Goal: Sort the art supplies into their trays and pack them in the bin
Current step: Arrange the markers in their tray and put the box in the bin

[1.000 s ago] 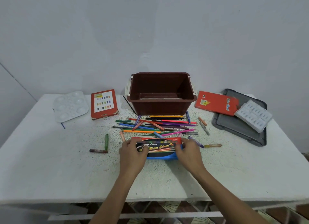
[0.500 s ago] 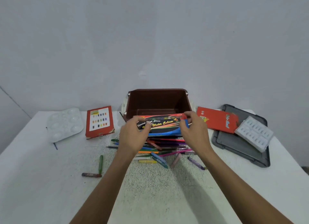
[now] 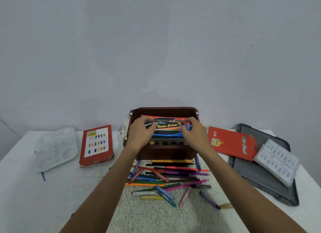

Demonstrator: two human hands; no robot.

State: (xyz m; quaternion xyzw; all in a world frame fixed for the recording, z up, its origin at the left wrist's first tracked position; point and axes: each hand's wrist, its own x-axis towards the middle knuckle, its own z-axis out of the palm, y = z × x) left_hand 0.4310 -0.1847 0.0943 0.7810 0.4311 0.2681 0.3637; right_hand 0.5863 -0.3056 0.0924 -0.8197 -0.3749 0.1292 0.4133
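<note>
1. The watercolour box (image 3: 165, 126) lay flat on the worktop (image 3: 26, 189) in front of the bin (image 3: 165, 109) one second ago. It has since been lifted and now sits in the bin's mouth, above the front wall.
2. The left hand (image 3: 140, 133) grips the box's left end with fingers curled over the top. The right hand (image 3: 194, 133) grips the right end the same way. Both hands have come up from the front of the bin with the box.
3. Far left of the bin lies a white palette (image 3: 55, 149). A red colour-chart box (image 3: 96, 145) lies between the palette and the bin. Neither has moved.
4. The bin is brown and upright. Only the watercolour box can be seen in it, and what lies under the box cannot be made out.
5. In front of the bin, loose pens and crayons (image 3: 166, 177) are heaped on the worktop, outside any container.
6. Right of the bin, a grey tray (image 3: 260, 177) carries a white compartment insert (image 3: 278, 161). A red box (image 3: 231, 144) overlaps the tray's near-left edge.
</note>
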